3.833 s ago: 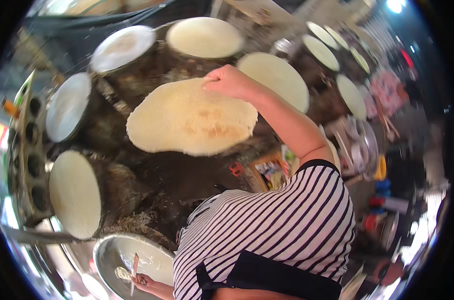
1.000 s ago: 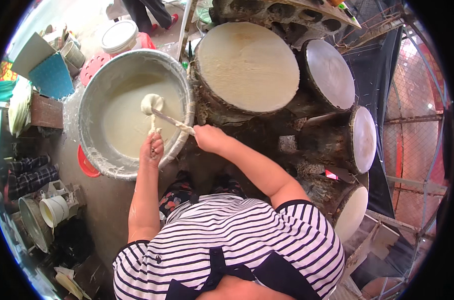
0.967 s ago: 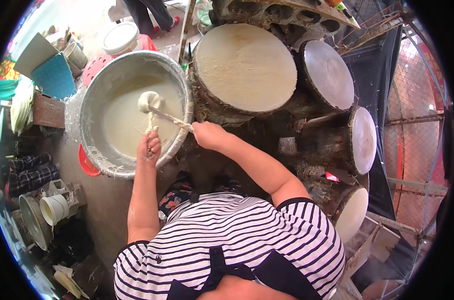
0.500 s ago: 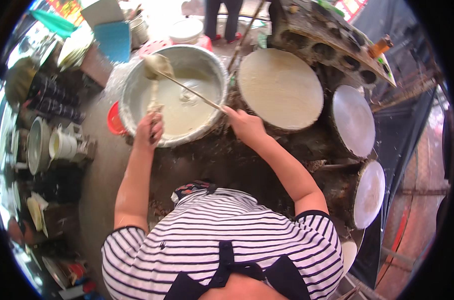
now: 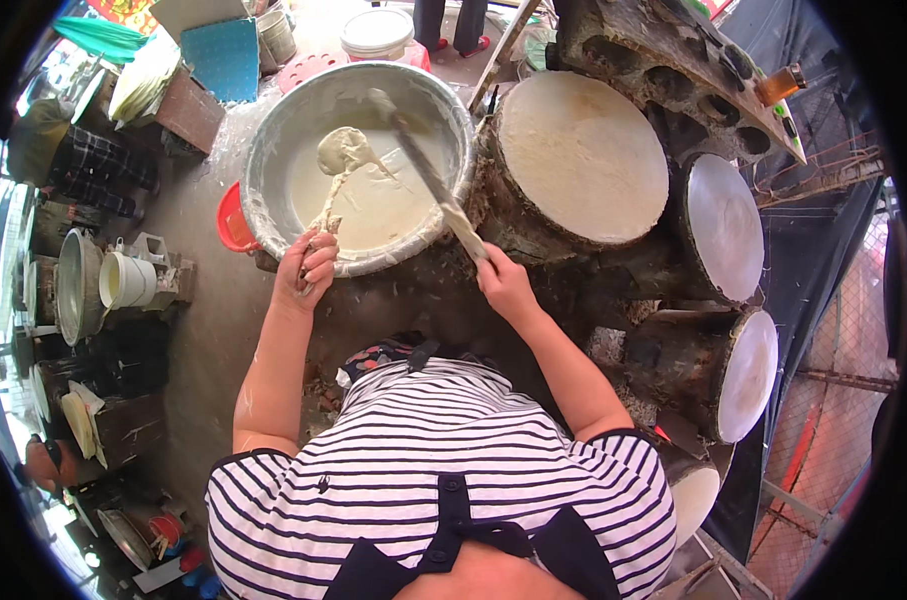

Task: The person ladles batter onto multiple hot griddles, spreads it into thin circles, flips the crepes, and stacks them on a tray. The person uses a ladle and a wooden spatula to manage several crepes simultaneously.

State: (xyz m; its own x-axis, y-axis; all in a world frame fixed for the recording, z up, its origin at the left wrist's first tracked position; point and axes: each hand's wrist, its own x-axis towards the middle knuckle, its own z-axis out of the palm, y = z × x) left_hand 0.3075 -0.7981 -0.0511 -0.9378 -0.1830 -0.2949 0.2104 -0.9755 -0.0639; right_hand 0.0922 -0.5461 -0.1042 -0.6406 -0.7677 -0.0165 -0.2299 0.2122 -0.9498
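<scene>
Over the round, smeared basin [image 5: 263,165], the long flat stick [image 5: 423,165] has swung off the pale-coated ladle [image 5: 340,151], slanting away leftward, clasped in the right hand [image 5: 506,284], while the left hand [image 5: 309,268] clenches the ladle, aimed away, slightly rightward.

Fisheye-wide, we're looking down from the head! Dark-and-white striped cloth shirt [image 5: 393,430] nearest below, deep round grey basin [image 5: 263,165] farther ahead!

Bright left edge, shadowed middle
Glare whitens the far left, fringed blue; the floor [image 5: 413,305] near the basin [image 5: 271,165] lies dim; the flat stick [image 5: 418,158] looks slightly blurred; outer edges curve within black corners.
</scene>
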